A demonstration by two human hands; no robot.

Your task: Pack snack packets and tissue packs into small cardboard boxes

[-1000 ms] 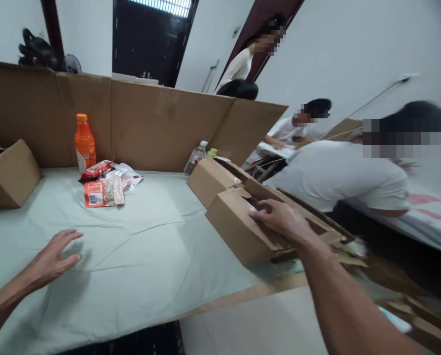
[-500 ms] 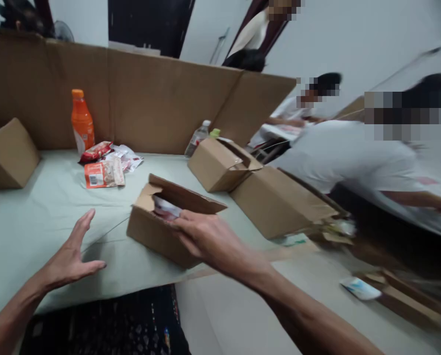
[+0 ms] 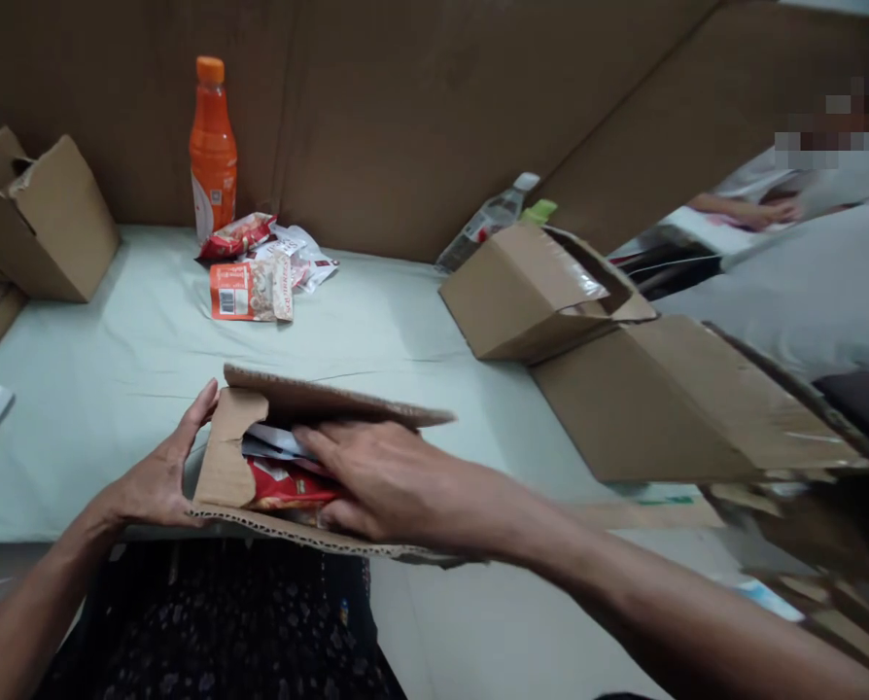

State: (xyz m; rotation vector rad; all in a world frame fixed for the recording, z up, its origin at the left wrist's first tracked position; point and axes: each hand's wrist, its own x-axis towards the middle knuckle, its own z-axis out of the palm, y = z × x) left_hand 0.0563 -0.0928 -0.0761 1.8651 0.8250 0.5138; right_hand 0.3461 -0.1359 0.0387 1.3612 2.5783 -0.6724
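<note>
A small cardboard box (image 3: 226, 457) with raised flaps lies at the table's front edge, its opening facing up toward me. Inside it are a red snack packet (image 3: 289, 483) and a white-and-grey packet (image 3: 270, 441). My left hand (image 3: 161, 476) is wrapped round the box's left end, fingers at the far side and thumb at the near side. My right hand (image 3: 391, 481) reaches into the opening, over the packets. Its thumb and index finger are stretched apart there; the other fingertips are partly hidden by the box.
An orange drink bottle (image 3: 214, 156) stands at the back, with an orange-and-white pouch (image 3: 249, 292) and other packets before it. Cardboard boxes stand at left (image 3: 70, 224) and right (image 3: 609, 389). A clear bottle (image 3: 489, 224) leans behind the right boxes. A person sits at far right.
My view has swung right-to-left and downward. The box has come nearer to my body, and my left hand has closed round its end. My right hand has reached further inside.
</note>
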